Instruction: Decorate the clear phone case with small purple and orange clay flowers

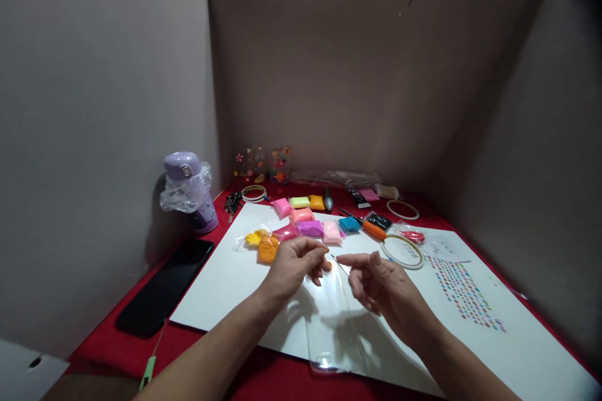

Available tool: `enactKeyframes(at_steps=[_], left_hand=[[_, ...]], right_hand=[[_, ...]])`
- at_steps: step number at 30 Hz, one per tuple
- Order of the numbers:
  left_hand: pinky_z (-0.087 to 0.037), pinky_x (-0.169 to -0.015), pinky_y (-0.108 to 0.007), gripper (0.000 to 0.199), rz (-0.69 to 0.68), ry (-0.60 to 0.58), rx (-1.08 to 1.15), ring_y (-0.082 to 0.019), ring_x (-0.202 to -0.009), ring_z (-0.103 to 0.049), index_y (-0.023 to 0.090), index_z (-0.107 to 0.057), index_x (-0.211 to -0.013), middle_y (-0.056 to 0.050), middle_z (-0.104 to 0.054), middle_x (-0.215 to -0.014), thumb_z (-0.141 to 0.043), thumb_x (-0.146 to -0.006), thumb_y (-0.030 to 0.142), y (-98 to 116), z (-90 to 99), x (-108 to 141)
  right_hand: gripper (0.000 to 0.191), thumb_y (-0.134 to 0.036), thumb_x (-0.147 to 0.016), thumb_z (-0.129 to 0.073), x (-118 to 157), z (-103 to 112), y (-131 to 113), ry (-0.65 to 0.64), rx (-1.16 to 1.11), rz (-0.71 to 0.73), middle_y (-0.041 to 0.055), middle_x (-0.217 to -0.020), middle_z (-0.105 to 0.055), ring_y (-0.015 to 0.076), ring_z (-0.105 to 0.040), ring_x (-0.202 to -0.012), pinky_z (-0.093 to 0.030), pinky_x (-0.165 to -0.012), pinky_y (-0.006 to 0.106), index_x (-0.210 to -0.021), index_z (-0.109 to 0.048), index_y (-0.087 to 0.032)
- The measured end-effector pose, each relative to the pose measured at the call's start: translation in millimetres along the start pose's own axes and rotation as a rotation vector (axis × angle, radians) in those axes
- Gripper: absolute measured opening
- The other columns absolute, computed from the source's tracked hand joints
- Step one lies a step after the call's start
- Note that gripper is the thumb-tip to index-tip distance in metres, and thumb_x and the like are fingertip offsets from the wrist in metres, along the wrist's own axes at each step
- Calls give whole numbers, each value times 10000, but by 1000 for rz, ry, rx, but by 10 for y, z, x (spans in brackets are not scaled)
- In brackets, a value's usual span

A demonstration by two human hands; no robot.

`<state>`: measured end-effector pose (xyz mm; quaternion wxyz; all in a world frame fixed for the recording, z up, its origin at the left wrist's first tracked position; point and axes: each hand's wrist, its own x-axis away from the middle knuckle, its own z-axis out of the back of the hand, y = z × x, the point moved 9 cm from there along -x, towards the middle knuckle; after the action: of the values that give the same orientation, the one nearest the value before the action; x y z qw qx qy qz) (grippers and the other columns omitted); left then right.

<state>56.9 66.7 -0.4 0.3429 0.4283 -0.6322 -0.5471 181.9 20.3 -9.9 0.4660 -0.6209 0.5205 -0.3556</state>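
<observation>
My left hand (297, 261) is closed in a pinch, thumb against forefinger. What lies between the fingertips is too small to make out. Just below those fingertips shows a small bit of orange clay (330, 265). Facing it, my right hand (383, 285) grips a thin pointed metal needle tool (340, 264), forefinger stretched along it and its tip close to my left fingers. Beneath both hands a clear phone case (329, 341) lies on the white board (282, 335). Opened orange clay (268, 250) and yellow clay (254, 238) sit beyond my left hand.
Several clay packets, a purple one (310, 229) among them, lie behind my hands. An orange-handled tool (374, 229), an embroidery hoop (403, 265) and a gem sticker sheet (465, 294) are to the right. On the left are a black phone (164, 288) and a purple bottle (202, 216).
</observation>
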Motion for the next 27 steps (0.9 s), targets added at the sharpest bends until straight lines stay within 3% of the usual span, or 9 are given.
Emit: enactKeyframes(at_steps=[4, 7, 10, 14, 17, 19, 22, 27], left_hand=[[-434, -467, -216, 404, 72, -30, 104, -96, -481, -540, 110, -602, -803, -57, -660, -657, -691, -723, 496, -68, 5, -22], [-430, -474, -210, 413, 98, -93, 124, -89, -481, -541, 105, -607, -803, -64, -662, -672, -668, -750, 510, -103, -65, 1], [-427, -476, -209, 393, 78, -118, 106, -86, -481, -534, 104, -616, -768, -58, -654, -663, -678, -750, 492, -84, -115, 26], [-416, -459, -212, 367, 54, -97, 45, -87, -465, -515, 100, -627, -716, -38, -620, -604, -717, -721, 456, -47, -120, 35], [-407, -454, -208, 382, 91, -110, 110, -86, -461, -520, 100, -626, -746, -40, -623, -620, -710, -727, 472, -75, -119, 26], [-407, -463, -204, 388, 134, -135, 196, -81, -470, -530, 98, -628, -794, -49, -637, -660, -693, -747, 478, -111, -126, 23], [-420, -494, -207, 362, 168, -156, 278, -86, -509, -553, 88, -642, -860, -59, -648, -698, -727, -737, 418, -131, -128, 31], [-426, -534, -208, 293, 135, -119, 312, -83, -545, -551, 88, -649, -813, -57, -661, -698, -816, -639, 254, -87, -108, 55]], right_hand=[[529, -587, -903, -420, -1, 20, 18, -7, -149, -80, 12, -598, -530, 55, -374, -433, -217, -415, 193, -964, -696, -139], [535, -603, -896, -416, -15, 2, 26, -25, -121, -70, 17, -627, -540, 56, -372, -435, -202, -398, 186, -968, -693, -152], [467, -563, -902, -445, -1, -30, -51, -25, 97, 65, 28, -657, -578, 78, -423, -466, -258, -408, 195, -1019, -681, -177], [308, -383, -891, -559, 119, -210, -224, -76, 593, 328, 26, -705, -618, 130, -511, -597, -384, -544, 252, -1133, -648, -214], [273, -312, -881, -574, 192, -226, -311, -36, 727, 431, 14, -666, -614, 141, -517, -575, -387, -546, 269, -1126, -651, -217], [227, -334, -895, -554, 188, -113, -346, 55, 666, 420, 18, -634, -610, 135, -512, -526, -390, -519, 271, -1022, -685, -199], [289, -421, -898, -537, 113, 81, -283, 151, 436, 286, 25, -601, -600, 117, -483, -469, -362, -459, 251, -911, -686, -174], [334, -502, -834, -603, -11, 64, -2, 84, -2, -40, -4, -576, -556, 64, -389, -423, -206, -400, 187, -863, -600, -170]])
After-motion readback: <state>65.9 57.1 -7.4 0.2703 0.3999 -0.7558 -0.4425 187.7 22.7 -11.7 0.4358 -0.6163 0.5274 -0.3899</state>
